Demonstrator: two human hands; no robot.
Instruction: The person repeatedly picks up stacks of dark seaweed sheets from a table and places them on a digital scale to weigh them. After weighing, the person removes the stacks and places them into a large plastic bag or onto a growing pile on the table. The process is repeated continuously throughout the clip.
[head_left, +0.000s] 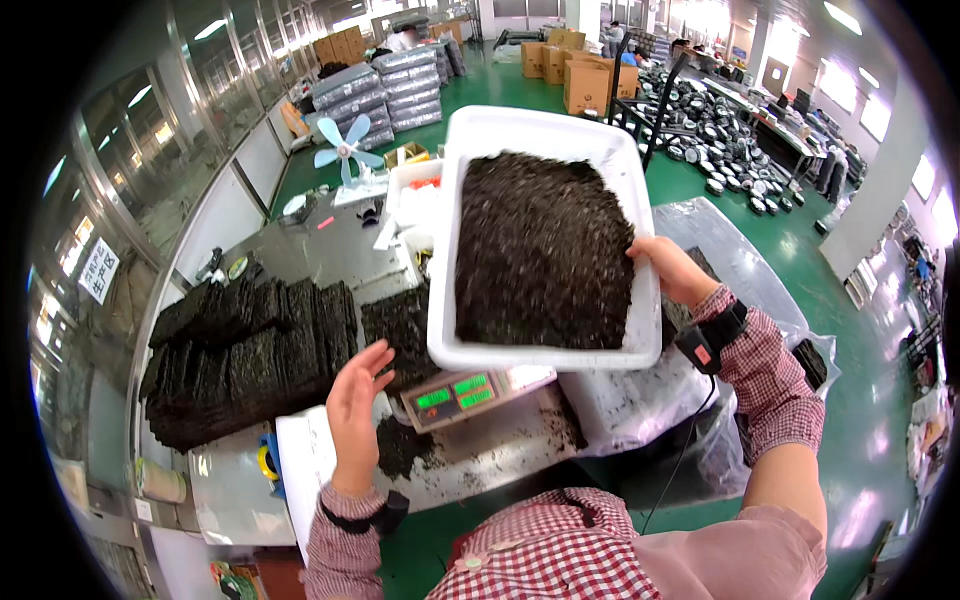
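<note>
My right hand (671, 271) grips the right rim of a white plastic tray (544, 358), which is raised and tilted above the worktable. Dark shredded seaweed (544, 255) fills much of the tray and looks slightly blurred. My left hand (357, 412) is apart from the tray, fingers spread, holding nothing. Below the tray's near edge sits a digital scale (480, 397) with lit green displays. Dark crumbs (405, 448) lie on the metal around the scale. Left of my left hand, stacks of dried seaweed sheets (251, 360) stand in rows. More dark sheets (397, 330) show partly behind the tray.
A small blue-bladed fan (345, 150) and a white bin (405, 187) stand at the table's far side. A tape dispenser (268, 457) lies at left. Plastic bagging (637, 412) covers the right side. Cartons (587, 84), wrapped stacks (409, 86) and many round containers (712, 135) occupy the floor beyond.
</note>
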